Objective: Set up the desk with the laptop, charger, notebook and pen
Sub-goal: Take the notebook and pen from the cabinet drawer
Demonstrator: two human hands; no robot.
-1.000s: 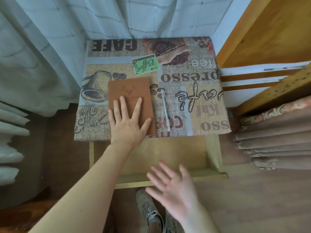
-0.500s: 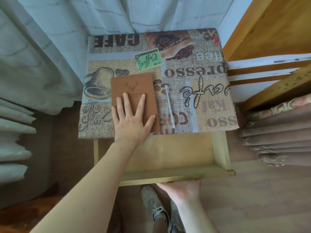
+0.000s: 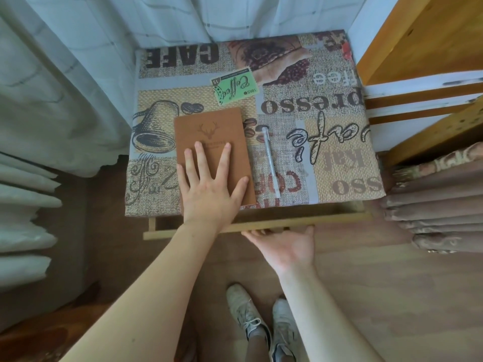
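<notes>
Flat and spread, the left hand [image 3: 209,189] presses on the lower half of the brown notebook [image 3: 213,142], which lies left of centre on the desk [image 3: 339,163] with its coffee-print cloth. Just right of the notebook, apart from both hands, the white pen [image 3: 270,162] lies lengthwise. Lower in the frame, right of centre, the right hand [image 3: 287,246] touches the front of the wooden drawer [image 3: 339,220], holding nothing; its fingertips are hidden under the edge.
</notes>
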